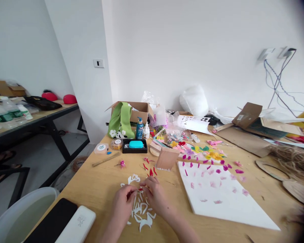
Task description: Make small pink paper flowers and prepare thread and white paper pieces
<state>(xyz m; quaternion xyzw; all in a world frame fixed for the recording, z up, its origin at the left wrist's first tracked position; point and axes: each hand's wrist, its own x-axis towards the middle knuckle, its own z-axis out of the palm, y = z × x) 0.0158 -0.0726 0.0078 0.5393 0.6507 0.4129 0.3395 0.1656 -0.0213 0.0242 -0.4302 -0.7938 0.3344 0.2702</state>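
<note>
Over a scatter of white cut scraps (145, 222), my left hand (124, 199) and my right hand (155, 195) meet with fingers pinched. Between their fingertips is a small red piece (140, 189), mostly covered by the fingers, so its exact kind is unclear. Both hands appear to grip it. Just beyond them lie several thin red pieces (151, 172) on the wooden table (101, 179). A small upright tan board (167, 158) stands behind my right hand. Farther left is a small pink flower (122, 164).
To the right, a white sheet (205, 211) bears rows of pink and purple petals (218, 171). A white power bank (77, 224) and a black phone-like slab (53, 221) lie front left. Behind stand a black tray (126, 151), a blue pump bottle (139, 129) and a cardboard box (142, 108).
</note>
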